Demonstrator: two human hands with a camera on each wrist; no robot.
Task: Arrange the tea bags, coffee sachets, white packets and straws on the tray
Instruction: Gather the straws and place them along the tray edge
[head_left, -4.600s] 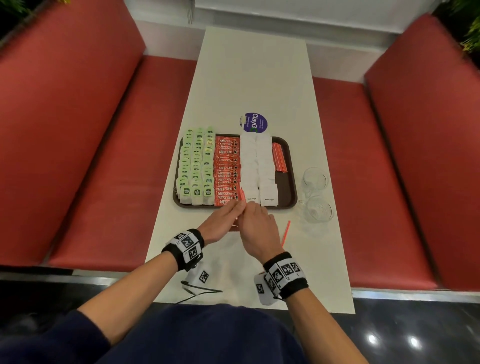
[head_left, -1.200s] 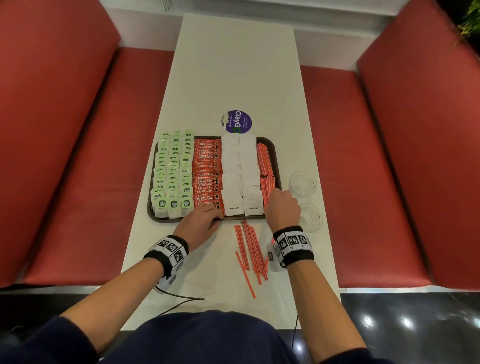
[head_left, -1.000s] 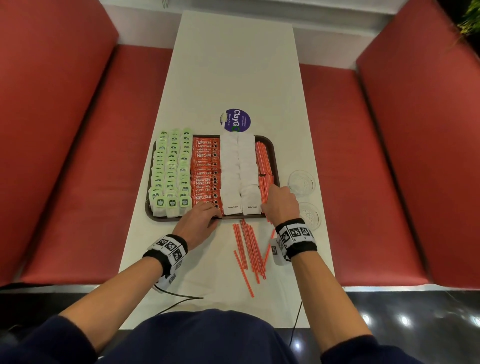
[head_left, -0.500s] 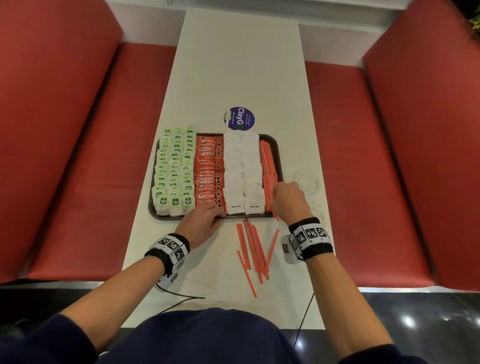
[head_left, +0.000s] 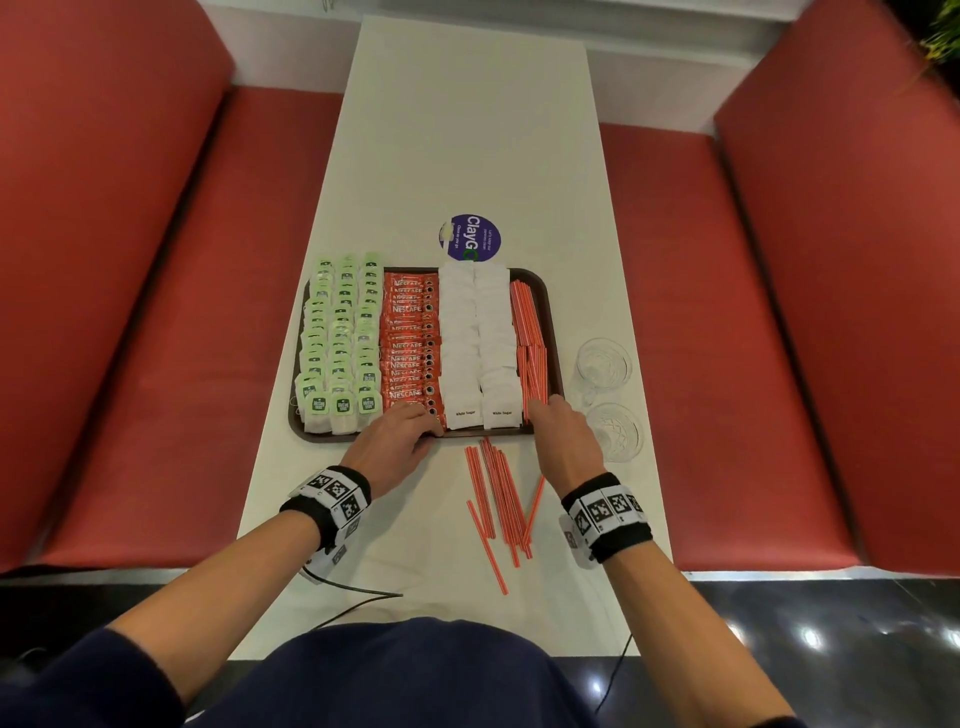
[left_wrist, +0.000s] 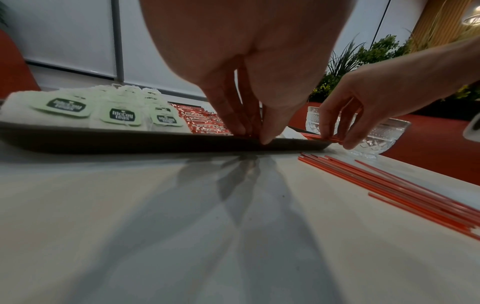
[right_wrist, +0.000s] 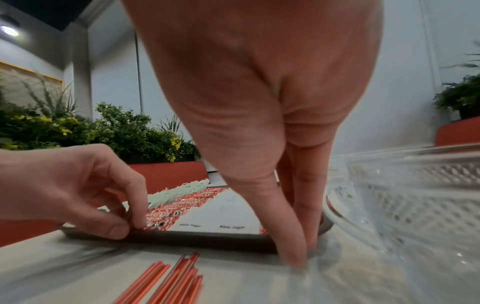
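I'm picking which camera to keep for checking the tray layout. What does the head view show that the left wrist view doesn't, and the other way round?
Only the head view shows the whole tray from above: tea bags, coffee sachets, white packets and straws in columns, plus the purple sticker and both glass bowls.

Only the left wrist view shows the left hand from below, its fingers at the tray's near rim, and plants behind.

Both show the right hand at the tray's straws, and loose straws on the table.
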